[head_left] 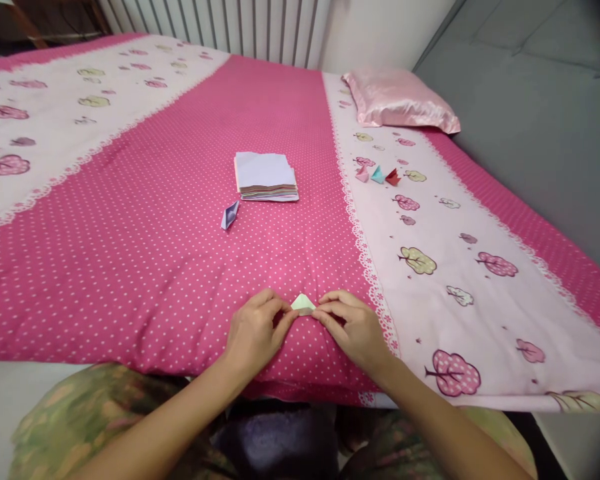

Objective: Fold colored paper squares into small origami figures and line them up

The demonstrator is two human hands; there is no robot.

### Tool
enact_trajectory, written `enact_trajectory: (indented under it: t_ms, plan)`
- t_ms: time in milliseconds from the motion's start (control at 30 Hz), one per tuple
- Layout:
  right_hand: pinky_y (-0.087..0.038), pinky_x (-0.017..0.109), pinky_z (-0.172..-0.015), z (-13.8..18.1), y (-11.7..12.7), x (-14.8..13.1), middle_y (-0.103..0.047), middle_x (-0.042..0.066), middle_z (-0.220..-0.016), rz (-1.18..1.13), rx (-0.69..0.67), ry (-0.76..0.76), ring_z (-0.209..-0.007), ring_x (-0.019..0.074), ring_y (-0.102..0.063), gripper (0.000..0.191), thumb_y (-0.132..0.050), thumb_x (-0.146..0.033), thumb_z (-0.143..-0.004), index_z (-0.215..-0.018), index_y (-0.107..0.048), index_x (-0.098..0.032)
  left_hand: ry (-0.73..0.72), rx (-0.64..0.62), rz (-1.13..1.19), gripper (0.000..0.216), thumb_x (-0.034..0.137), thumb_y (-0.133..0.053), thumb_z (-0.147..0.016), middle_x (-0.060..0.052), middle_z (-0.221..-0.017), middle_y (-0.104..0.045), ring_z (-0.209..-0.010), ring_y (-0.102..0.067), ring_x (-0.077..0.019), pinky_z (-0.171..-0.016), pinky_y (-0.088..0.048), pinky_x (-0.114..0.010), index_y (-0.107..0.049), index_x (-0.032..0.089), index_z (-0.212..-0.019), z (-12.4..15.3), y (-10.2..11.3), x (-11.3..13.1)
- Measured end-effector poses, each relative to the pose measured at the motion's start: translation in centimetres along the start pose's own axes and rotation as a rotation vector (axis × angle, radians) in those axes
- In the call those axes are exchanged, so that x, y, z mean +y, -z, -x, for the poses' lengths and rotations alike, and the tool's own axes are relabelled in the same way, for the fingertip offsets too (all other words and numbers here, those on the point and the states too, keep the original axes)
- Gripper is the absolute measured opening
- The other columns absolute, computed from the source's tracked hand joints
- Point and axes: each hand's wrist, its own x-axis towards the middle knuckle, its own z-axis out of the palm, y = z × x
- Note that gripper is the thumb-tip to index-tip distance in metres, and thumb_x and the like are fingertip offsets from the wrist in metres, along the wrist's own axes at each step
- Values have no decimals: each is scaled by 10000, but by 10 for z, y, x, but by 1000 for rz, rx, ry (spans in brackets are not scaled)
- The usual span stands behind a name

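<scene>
Between my two hands is a small pale green folded paper [303,304], its pointed top facing away from me and a folded band along its lower edge. My left hand [260,325] pinches its left corner between thumb and fingers. At the right corner, my right hand [353,327] pinches it in the same way. The paper is held low at the front of the pink dotted bedspread [170,280]; whether it touches the cloth I cannot tell. Both its corners are hidden by my fingertips.
A stack of square coloured paper [266,171] lies farther up the bed, with a purple folded paper boat [229,215] near its left corner. Pink [363,174], light blue [378,175] and red [393,177] folded papers sit in a row to the right. A pink pillow [400,100] lies behind.
</scene>
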Motion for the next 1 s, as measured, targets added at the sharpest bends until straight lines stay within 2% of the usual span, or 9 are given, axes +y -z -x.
enact_trajectory:
  t_ms: [233, 433, 533, 700, 833, 1000]
  plan:
    - [-417, 261, -586, -7, -5, -4, -609, 18, -729, 61, 33, -76, -638, 146, -555, 162, -580, -271, -822, -685, -600, -186, 96, 40, -97, 206, 313, -512, -836, -41, -708, -593, -645, -561, -171, -612, -432, -286, -581, 163, -715, -5, -3, 6]
    - [-425, 283, -602, -8, -8, -5, -629, 37, -774, 101, 48, -123, -670, 173, -572, 111, -608, -283, -787, -831, -606, -181, 113, 2, -157, 189, 310, -502, -845, -57, -779, -607, -711, -585, -201, -634, -439, -305, -608, 154, -830, -5, -3, 7]
    - [-447, 298, -635, -11, -6, -4, -644, 41, -792, 49, 0, -125, -693, 177, -589, 125, -612, -267, -776, -870, -643, -191, 120, -26, -128, 175, 279, -514, -841, -61, -813, -617, -733, -591, -198, -649, -439, -299, -635, 158, -877, -5, -1, 7]
    - [-460, 292, -642, -17, -2, -4, -659, 42, -784, -49, -100, -226, -699, 172, -594, 160, -627, -228, -751, -895, -684, -188, 113, -75, -52, 214, 319, -545, -827, -41, -778, -616, -708, -579, -187, -621, -409, -282, -672, 207, -958, -7, 2, 6]
    - [-447, 272, -619, -17, 0, -7, -660, 32, -781, -113, -125, -251, -674, 157, -578, 112, -645, -218, -733, -830, -687, -181, 143, -34, 47, 195, 347, -594, -787, -24, -738, -617, -644, -547, -160, -568, -379, -254, -670, 198, -887, -8, 0, 2]
    - [-449, 244, -608, -8, 1, -8, -670, 9, -719, -340, -73, -207, -654, 136, -578, 62, -658, -233, -745, -773, -677, -182, 104, 1, 203, 162, 335, -618, -770, -9, -654, -621, -589, -527, -135, -538, -389, -231, -664, 181, -793, -4, -1, -3]
